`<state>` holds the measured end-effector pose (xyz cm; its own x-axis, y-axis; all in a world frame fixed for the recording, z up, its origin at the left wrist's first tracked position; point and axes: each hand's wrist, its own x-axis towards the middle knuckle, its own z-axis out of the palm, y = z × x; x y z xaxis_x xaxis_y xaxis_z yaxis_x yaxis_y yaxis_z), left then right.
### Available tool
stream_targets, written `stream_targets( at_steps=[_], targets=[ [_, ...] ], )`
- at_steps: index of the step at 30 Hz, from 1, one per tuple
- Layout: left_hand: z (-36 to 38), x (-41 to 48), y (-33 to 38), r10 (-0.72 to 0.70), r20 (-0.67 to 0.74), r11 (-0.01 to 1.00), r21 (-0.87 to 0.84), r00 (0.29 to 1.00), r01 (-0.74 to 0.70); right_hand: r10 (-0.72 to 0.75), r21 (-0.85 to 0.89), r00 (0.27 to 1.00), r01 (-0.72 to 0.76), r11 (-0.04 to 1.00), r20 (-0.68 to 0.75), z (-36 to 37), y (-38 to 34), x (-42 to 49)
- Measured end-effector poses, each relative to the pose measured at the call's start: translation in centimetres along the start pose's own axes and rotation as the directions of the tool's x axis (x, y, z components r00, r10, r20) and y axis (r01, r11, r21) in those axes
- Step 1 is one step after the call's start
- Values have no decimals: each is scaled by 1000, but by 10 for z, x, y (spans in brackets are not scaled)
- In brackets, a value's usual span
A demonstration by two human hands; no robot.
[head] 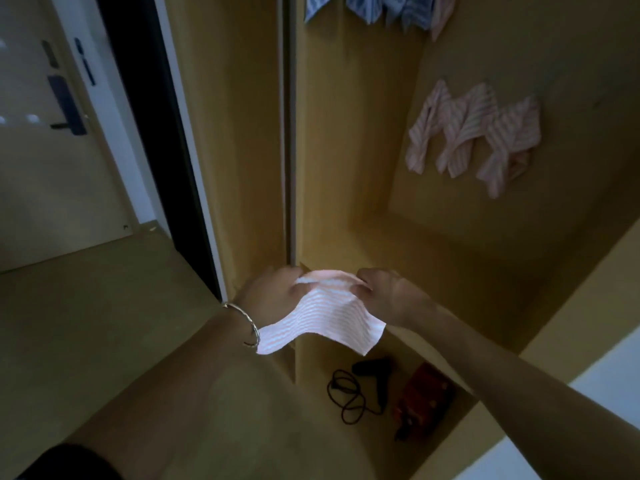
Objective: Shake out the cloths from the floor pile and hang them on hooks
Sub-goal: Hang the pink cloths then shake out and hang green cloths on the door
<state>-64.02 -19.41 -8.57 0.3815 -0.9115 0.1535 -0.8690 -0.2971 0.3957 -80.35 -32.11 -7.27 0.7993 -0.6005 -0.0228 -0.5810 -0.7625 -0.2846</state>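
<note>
A pink-and-white striped cloth [325,313] hangs spread between my two hands in front of the open wooden wardrobe. My left hand [273,292], with a metal bangle on the wrist, pinches the cloth's top left corner. My right hand [388,294] pinches its top right edge. The lower part of the cloth droops toward me. Three pink striped cloths [474,136] hang side by side on hooks on the wardrobe's back panel. Blue striped cloths [367,8] hang higher up at the top edge. The floor pile is out of view.
On the wardrobe floor lie a black tool with a coiled cord [360,389] and a red object [424,396]. The wardrobe's sliding door edge [289,133] stands at the left. A white door with a dark handle [64,109] is far left.
</note>
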Motion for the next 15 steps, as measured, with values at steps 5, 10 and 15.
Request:
stream_targets(
  at_steps=[5,10,15],
  targets=[
    [-31,70,21,128,-18,988,-84,992,-129,37,-5,986,-38,999,-164,-33,20,59],
    [-60,144,40,139,-142,972,-172,980,-163,30,103,965,-3,995,-260,-74,36,129],
    [-63,227,61,85,-305,977,-162,949,-140,113,337,951,-10,941,-288,-95,61,194]
  ],
)
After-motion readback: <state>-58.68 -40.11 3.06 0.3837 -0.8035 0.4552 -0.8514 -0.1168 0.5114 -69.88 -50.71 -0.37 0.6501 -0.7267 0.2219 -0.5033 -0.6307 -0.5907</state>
